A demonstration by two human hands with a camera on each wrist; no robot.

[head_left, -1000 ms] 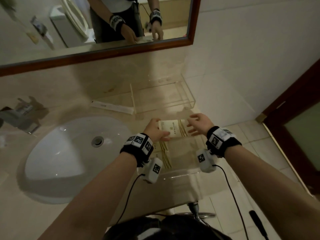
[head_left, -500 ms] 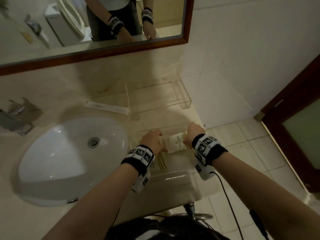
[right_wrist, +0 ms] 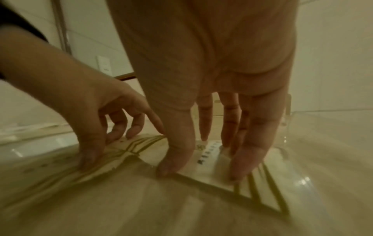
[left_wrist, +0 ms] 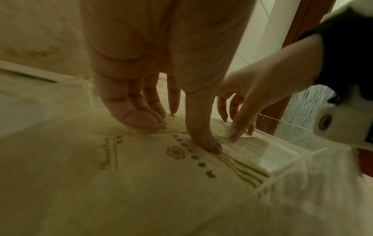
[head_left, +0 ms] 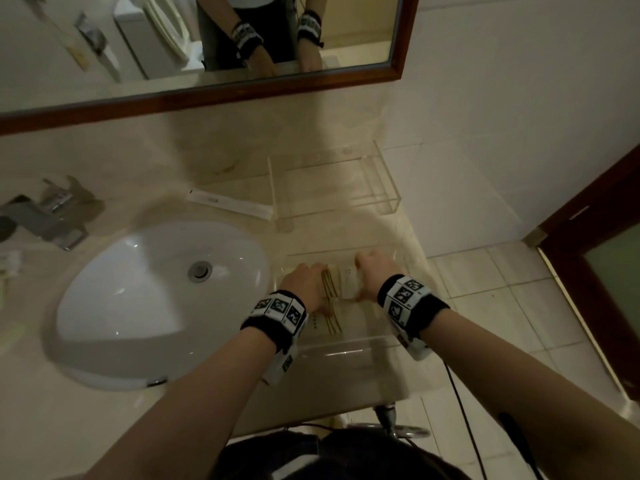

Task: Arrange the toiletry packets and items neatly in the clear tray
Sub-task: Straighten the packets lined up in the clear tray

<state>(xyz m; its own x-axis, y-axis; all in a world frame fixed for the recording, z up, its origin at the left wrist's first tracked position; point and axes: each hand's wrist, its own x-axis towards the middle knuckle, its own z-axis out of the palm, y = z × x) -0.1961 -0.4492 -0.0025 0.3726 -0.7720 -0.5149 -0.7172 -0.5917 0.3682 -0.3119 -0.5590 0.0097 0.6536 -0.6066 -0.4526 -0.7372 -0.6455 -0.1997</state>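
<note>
A clear tray (head_left: 346, 344) stands on the counter right of the sink. Cream toiletry packets with gold stripes lie flat in it. My left hand (head_left: 304, 285) and right hand (head_left: 372, 271) are both down inside the tray, on either side of one packet (head_left: 341, 282). In the left wrist view my left hand (left_wrist: 175, 134) presses thumb and fingertips onto a packet (left_wrist: 141, 175) with a flower logo. The right hand (right_wrist: 203, 169) presses thumb and straight fingers onto the edge of another packet (right_wrist: 212, 159). A further packet (head_left: 325, 323) lies nearer me.
A clear acrylic stand (head_left: 332, 185) sits behind the tray against the wall. A long white packet (head_left: 230, 204) lies on the counter to its left. The white sink (head_left: 159, 299) and faucet (head_left: 45, 220) are to the left. The counter edge drops to the tiled floor (head_left: 485, 271) on the right.
Both hands have brought the packet down from above the tray and towards me. It now lies flat in the tray under their fingertips.
</note>
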